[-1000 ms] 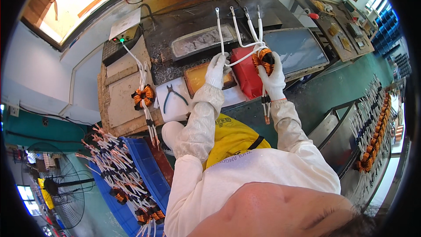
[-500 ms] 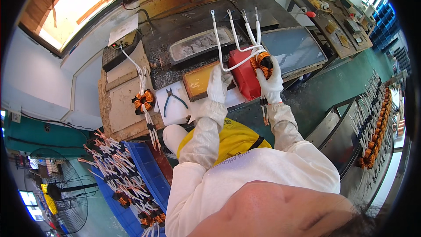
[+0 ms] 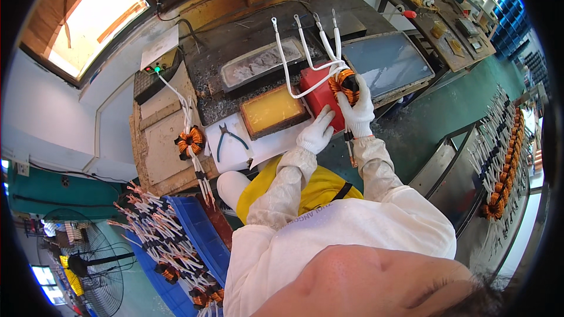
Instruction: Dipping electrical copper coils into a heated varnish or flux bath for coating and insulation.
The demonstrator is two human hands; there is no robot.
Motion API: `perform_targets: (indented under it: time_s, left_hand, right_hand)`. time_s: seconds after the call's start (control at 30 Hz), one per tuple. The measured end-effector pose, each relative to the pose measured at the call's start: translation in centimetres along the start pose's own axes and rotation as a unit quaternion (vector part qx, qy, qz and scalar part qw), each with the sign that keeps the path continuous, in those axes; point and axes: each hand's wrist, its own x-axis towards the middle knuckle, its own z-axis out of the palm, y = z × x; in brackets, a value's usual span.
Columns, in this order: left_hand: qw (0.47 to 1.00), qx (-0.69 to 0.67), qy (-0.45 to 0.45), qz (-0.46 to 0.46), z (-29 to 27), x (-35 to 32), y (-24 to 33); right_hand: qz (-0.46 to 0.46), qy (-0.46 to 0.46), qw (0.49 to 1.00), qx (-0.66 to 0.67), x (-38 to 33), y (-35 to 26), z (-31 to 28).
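My right hand (image 3: 359, 111), in a white glove, is closed around a ring-shaped copper wire coil (image 3: 339, 85). White sleeved leads (image 3: 286, 61) with ring lugs rise from the coil over the bench, and other lead ends hang below the hand. My left hand (image 3: 316, 134), gloved too, lies with fingers stretched against the near side of a red block-like thing (image 3: 318, 95), just under the coil. Left of it sits a shallow tray with a yellow filling (image 3: 273, 111). Cutting pliers (image 3: 234, 137) with dark green handles rest on white paper.
A second coil (image 3: 190, 141) lies at the left, its leads reaching a small box (image 3: 154, 68) with a green light. Behind are a silvery trough (image 3: 261, 63) and a grey-blue tray (image 3: 389, 66). A blue bin (image 3: 197, 229) holds several coils; a rack (image 3: 449, 182) stands right.
My left hand has moved from beside the yellow-filled tray rightward and nearer to me, onto the red thing. The right hand still holds the coil. The whole view has shifted slightly.
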Motion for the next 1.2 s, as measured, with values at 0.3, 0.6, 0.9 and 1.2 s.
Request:
perform_targets:
  time_s: [0.3, 0.6, 0.9, 1.2]
  left_hand:
    - [0.999, 0.006, 0.041, 0.0, 1.3, 0.2, 0.3]
    - [0.992, 0.017, -0.012, -0.123, -0.1, 0.1, 2.3]
    - [0.99, 0.059, -0.007, -0.13, 0.8, 0.6, 2.5]
    - [0.989, 0.059, -0.022, -0.13, 0.9, 0.4, 3.1]
  right_hand:
    - [0.029, 0.031, 0.998, 0.043, 0.1, 1.4, 0.3]
    - [0.092, -0.019, 0.985, 0.145, 0.6, 1.7, 0.7]
    - [0.011, -0.017, 1.0, -0.006, 0.8, 1.3, 0.7]
    - [0.009, -0.041, 0.999, -0.021, 0.7, 0.3, 0.3]
